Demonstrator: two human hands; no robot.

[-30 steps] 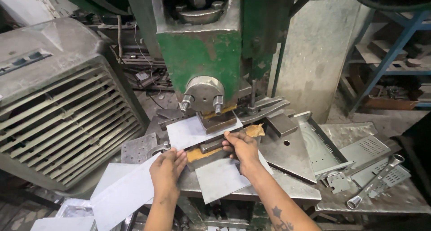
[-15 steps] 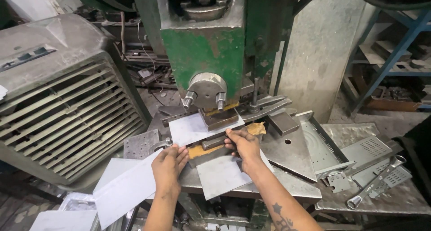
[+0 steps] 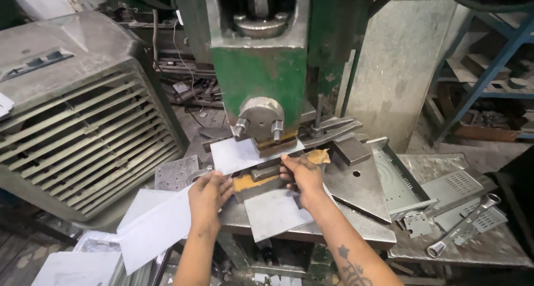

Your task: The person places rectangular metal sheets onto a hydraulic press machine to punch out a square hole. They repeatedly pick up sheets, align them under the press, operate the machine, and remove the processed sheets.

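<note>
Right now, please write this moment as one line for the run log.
left hand: holds bent white sheet-metal piece | right hand: fingers on flat grey metal sheet under green press ram | steel wrench: on bench, right

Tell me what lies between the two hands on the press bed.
Head view: between the left hand and right hand sits the lower die block, orange-stained on top.

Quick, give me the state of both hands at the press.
Left hand: closed on a bent metal sheet.
Right hand: fingers curled on the die block; grip cannot be told.
</note>
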